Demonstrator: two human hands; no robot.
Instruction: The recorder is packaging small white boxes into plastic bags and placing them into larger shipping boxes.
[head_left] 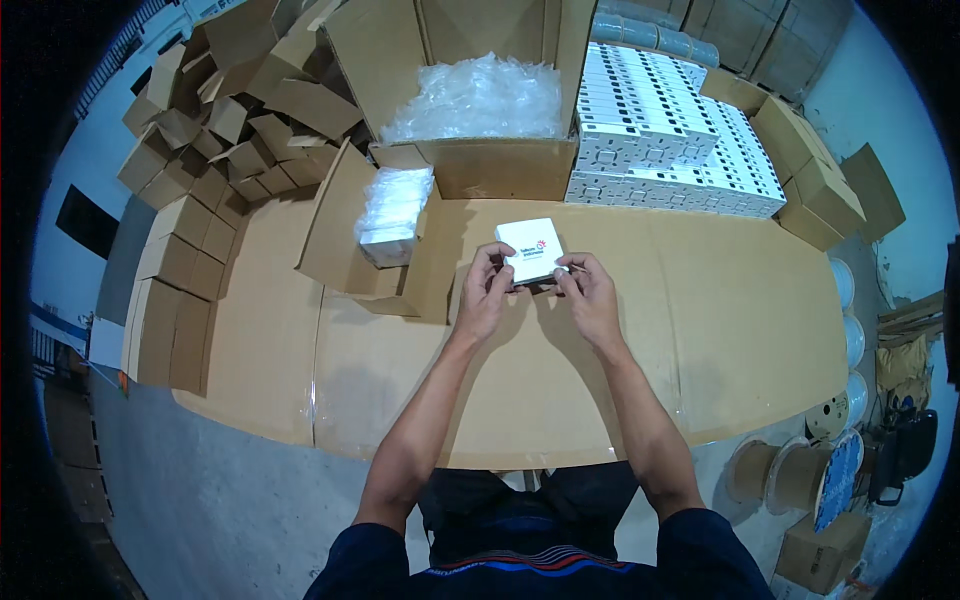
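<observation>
A small white square box (531, 248) with a red mark on its lid is held above a cardboard-covered table (720, 330). My left hand (486, 290) grips the box's near left edge, and my right hand (590, 293) grips its near right corner. Both sets of fingers curl under the box's front edge, hiding it. Behind the box stands a large open carton (480, 165) filled with clear plastic bags (478, 98).
A stack of white boxes (665, 130) stands at the back right. A wrapped bundle of white boxes (392, 218) lies in a low open carton at left. Folded brown cartons (215, 130) pile up at the far left. Cable spools (800, 470) sit on the floor at right.
</observation>
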